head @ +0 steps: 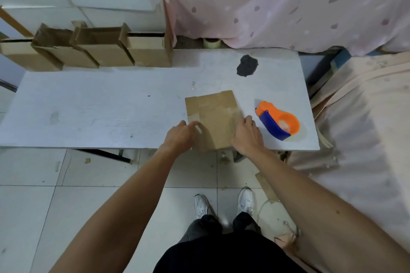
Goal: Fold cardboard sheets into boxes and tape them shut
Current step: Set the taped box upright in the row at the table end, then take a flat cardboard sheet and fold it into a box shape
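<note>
A brown cardboard box [214, 115] lies flat-sided on the white table [99, 106], near the front edge, with clear tape across its top face. My left hand [179, 135] grips its left near corner, fingers curled on the edge. My right hand [247, 134] grips its right side, fingers curled over the taped edge. An orange and blue tape dispenser [278, 121] rests on the table just right of the box, apart from my right hand.
Several folded cardboard boxes [93, 49] stand in a row along the table's back left. A roll of tape [211, 43] sits behind the back edge. A dark patch [247, 65] marks the tabletop. Pink cloth [366, 106] drapes the right side.
</note>
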